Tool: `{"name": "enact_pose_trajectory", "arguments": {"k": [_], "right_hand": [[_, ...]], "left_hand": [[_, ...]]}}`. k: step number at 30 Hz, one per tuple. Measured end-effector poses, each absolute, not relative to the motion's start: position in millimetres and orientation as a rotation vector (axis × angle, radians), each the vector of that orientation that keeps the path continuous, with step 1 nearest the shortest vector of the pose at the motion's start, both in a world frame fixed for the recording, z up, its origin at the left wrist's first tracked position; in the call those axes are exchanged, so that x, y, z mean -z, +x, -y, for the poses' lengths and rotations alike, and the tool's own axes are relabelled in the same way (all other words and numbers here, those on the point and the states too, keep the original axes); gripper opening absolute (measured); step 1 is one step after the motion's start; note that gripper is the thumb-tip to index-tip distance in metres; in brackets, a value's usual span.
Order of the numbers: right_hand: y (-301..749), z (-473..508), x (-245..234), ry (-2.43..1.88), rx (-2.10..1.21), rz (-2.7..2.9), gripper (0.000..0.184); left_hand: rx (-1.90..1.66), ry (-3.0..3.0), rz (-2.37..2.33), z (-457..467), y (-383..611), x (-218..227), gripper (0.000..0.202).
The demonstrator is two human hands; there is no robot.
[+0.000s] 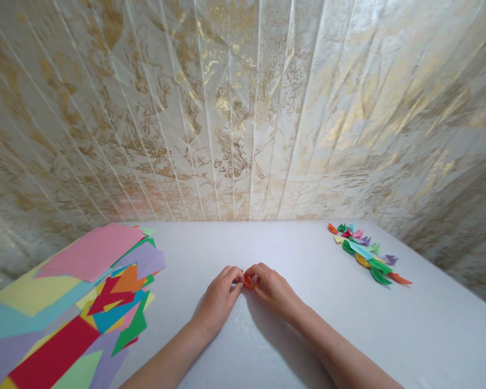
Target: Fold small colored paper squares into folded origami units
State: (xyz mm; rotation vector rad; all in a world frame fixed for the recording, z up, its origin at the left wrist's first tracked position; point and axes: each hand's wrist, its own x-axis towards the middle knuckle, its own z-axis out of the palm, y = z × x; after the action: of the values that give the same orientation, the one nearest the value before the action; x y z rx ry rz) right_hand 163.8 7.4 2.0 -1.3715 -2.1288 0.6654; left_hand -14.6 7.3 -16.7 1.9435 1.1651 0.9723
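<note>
A small folded piece of orange paper (248,282) is held between my two hands, just above the middle of the white table. My left hand (222,289) pinches its left side with thumb and forefinger. From the right, my right hand (271,286) grips the other side, its fingers curled around the paper. Much of the piece is hidden by my fingers, so its exact shape cannot be made out.
To the left lies a spread of coloured paper sheets and scraps, with a pink sheet (95,251) and a red strip (56,354) on top. Several small folded paper figures (362,251) sit in rows at the back right of the white table (389,335). A gold-patterned curtain (235,119) hangs behind.
</note>
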Motion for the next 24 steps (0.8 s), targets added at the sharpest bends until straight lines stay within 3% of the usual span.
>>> {"name": "enact_pose_trajectory", "arguments": {"k": [6,15,24], "right_hand": [[163.4,-8.5,2.1,-1.328,-0.749,2.02,0.01],[161.1,-6.7,-4.6,-1.322,-0.857,1.901,0.015],[160.7,-8.9,-4.0,-1.353,-1.015,1.762,0.016]], "left_hand": [[-1.03,1.775,-1.165,-9.5,-9.8,18.6,0.011],[-1.04,1.567,-1.07,-11.4,-6.9,17.1,0.002],[-1.036,1.528,-1.136,-16.8,-11.0,21.2,0.015]]}}
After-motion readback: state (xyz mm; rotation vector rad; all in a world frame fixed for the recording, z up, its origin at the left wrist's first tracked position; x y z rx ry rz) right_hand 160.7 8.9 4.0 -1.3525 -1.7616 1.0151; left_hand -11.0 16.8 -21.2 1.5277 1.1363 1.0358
